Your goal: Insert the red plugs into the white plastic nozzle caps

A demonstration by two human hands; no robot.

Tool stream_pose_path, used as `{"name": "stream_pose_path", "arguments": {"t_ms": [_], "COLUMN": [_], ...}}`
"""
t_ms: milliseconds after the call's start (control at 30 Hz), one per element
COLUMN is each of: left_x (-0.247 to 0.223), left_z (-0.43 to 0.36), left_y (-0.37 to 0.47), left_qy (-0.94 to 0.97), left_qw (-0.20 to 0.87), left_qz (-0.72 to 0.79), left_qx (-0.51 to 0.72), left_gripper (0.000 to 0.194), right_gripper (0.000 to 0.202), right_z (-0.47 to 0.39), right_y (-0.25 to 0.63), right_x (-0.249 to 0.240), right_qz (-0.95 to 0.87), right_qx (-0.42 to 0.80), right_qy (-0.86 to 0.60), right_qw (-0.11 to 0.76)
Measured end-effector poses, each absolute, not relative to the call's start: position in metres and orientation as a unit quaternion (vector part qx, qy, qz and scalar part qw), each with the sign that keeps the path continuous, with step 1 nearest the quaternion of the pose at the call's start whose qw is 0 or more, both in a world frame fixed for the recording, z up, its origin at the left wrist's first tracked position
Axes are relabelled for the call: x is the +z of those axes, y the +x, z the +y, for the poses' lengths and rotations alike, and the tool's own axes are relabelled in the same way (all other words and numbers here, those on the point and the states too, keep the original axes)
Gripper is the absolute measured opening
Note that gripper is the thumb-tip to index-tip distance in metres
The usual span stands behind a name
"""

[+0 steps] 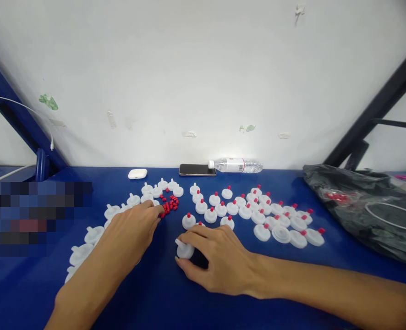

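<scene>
My right hand (220, 259) holds a white plastic disc with a nozzle (185, 250) between thumb and fingers, low over the blue table. No red cap shows on its nozzle. At the left edge of a small pile of red caps (170, 205), my left hand (137, 227) has its fingertips drawn together; whether a cap is between them is hidden. White discs with bare nozzles (94, 234) stand in a curved band beside and behind my left forearm. To the right are many white discs with red caps on their nozzles (233, 208). One pale disc (281, 233) among them shows no red cap.
Along the wall lie a white earbud case (137, 173), a dark phone (197, 170) and a clear water bottle (237, 165). A black plastic bag (354, 206) rests at the right, with red pieces in clear plastic on it. Slanted metal posts (371, 105) flank the table (155, 298).
</scene>
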State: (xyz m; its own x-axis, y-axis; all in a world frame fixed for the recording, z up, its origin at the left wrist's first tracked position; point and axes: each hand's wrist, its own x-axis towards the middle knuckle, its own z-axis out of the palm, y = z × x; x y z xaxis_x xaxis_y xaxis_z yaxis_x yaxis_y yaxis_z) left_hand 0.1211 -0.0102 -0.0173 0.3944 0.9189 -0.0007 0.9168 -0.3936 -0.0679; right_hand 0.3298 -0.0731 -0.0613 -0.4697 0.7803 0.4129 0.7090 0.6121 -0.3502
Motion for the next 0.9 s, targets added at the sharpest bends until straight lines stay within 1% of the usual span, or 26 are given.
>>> {"name": "stream_pose_path", "arguments": {"t_ms": [267, 667, 800, 900], "left_x": [-0.017, -0.020, -0.011, 0.002], "left_z": [-0.012, -0.022, -0.023, -0.026], "left_y": [0.127, 0.133, 0.130, 0.124], "left_qy": [-0.843, -0.847, -0.855, -0.865], "left_qw": [0.015, -0.016, -0.049, -0.111], "left_qz": [-0.537, -0.531, -0.515, -0.485], "left_qx": [0.029, -0.019, -0.033, -0.064], "left_gripper": [0.025, 0.018, 0.018, 0.021], "right_gripper": [0.030, 0.027, 0.026, 0.025], "right_z": [-0.074, -0.074, -0.074, -0.074], "right_y": [0.329, 0.329, 0.329, 0.330], "right_x": [-0.061, -0.063, -0.063, -0.061], "right_qz": [-0.859, -0.862, -0.861, -0.860], "right_qx": [0.063, 0.048, 0.052, 0.054], "right_qy": [-0.427, -0.425, -0.426, -0.428], "right_qw": [0.276, 0.271, 0.274, 0.273]}}
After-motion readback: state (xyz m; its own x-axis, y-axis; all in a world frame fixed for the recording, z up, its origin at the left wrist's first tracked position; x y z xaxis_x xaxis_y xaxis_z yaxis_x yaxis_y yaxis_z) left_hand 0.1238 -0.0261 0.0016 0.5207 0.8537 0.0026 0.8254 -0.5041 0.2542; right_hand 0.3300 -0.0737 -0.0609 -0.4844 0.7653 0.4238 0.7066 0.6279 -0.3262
